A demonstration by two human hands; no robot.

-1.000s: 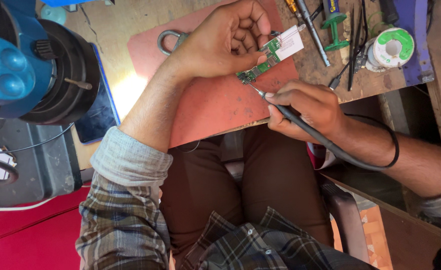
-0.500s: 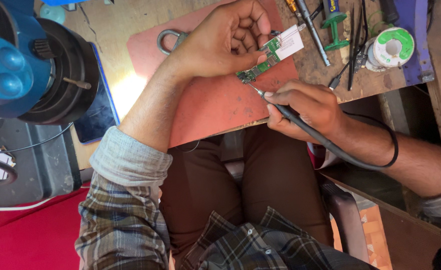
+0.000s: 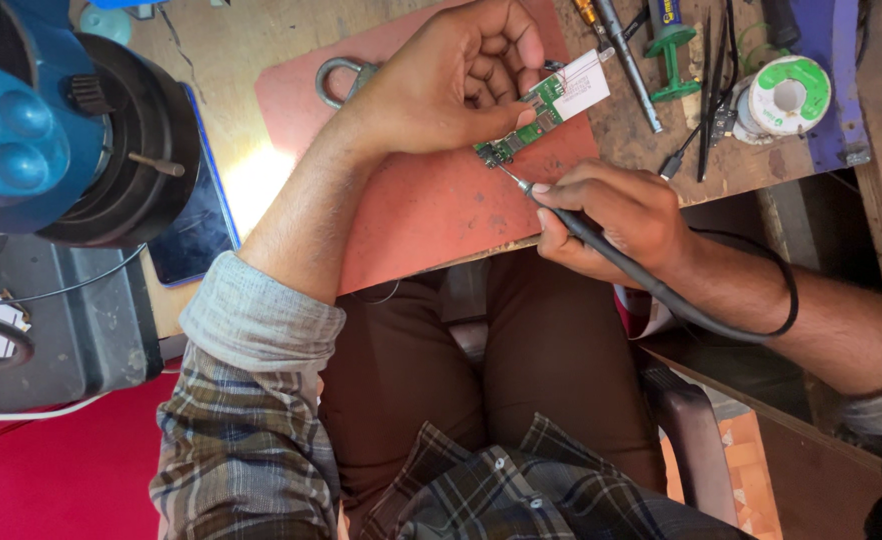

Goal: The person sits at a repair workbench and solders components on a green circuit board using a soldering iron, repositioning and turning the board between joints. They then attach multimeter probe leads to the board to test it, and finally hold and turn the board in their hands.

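Note:
My left hand [image 3: 451, 80] pinches a small green circuit board [image 3: 526, 122] with a white end piece, holding it just above the red work mat [image 3: 431, 210]. Below and to the right of it, my right hand [image 3: 616, 215] grips a black soldering iron [image 3: 601, 240] like a pen. The iron's metal tip touches the lower end of the board. Its black cable [image 3: 751, 325] loops back around my right forearm.
A grey padlock [image 3: 339, 80] lies on the mat's upper left edge. A solder spool [image 3: 786, 95], tweezers, a green tool [image 3: 671, 45] and a screwdriver crowd the wooden bench at upper right. A blue and black machine [image 3: 51, 130] and a dark phone [image 3: 196, 230] sit left.

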